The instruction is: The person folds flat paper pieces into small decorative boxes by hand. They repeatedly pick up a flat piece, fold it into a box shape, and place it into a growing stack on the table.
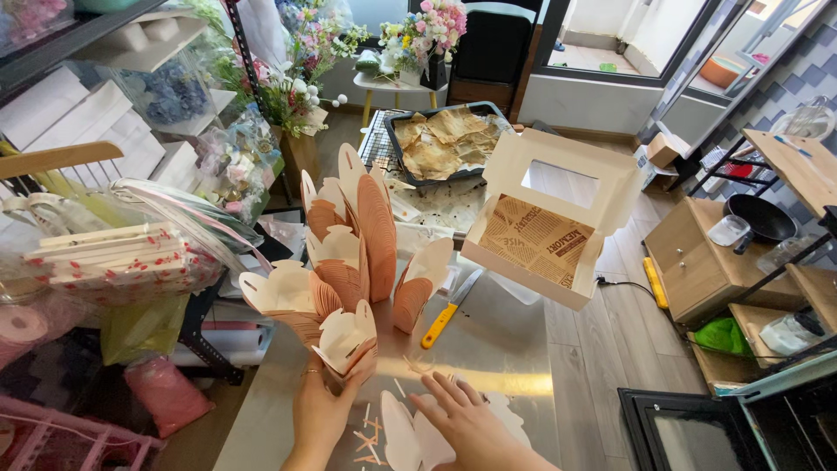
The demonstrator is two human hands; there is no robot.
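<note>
The left hand [321,410] is closed around the base of a folded paper box [347,342], white inside and orange outside, holding it upright with its petal-like flaps pointing up and away from the person. This box stands at the near end of a cluster of similar boxes [349,235] on the steel table [506,340]; the cluster runs from the held box toward the far side, so its long axis lies roughly away from the person. The right hand [466,419] lies open, fingers spread flat, pressing on flat white cut-outs [410,436] just right of the held box and nearer the person. Of the two hands, the left is on the box and the right is a little apart from it, to its right. Small paper scraps [370,436] lie between the hands. Beyond the held box and to its right lie a yellow-handled knife [449,310] and, further right, an open window box [545,227].
</note>
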